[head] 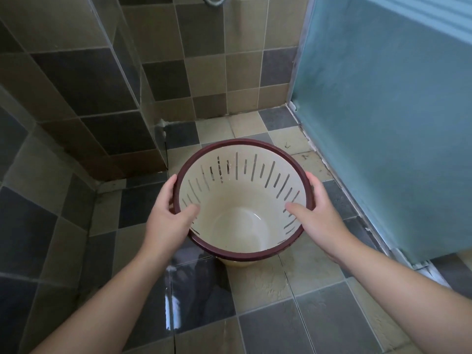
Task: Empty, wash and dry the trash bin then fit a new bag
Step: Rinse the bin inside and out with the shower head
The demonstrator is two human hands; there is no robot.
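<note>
A cream plastic trash bin (240,226) with a dark red rim and slotted walls is in the middle of the head view, mouth up and tilted toward me. It holds no bag and no trash; its inside looks wet. My left hand (168,215) grips the rim on the left, thumb inside and fingers outside. My right hand (316,213) grips the rim on the right the same way. The bin is over the tiled floor; whether its base touches the floor is hidden.
The tiled shower floor (268,282) is wet, with a shiny puddle at the lower left of the bin. Tiled walls (102,85) close in at left and back. A frosted blue glass panel (383,123) stands at right. A shower hose hangs at top.
</note>
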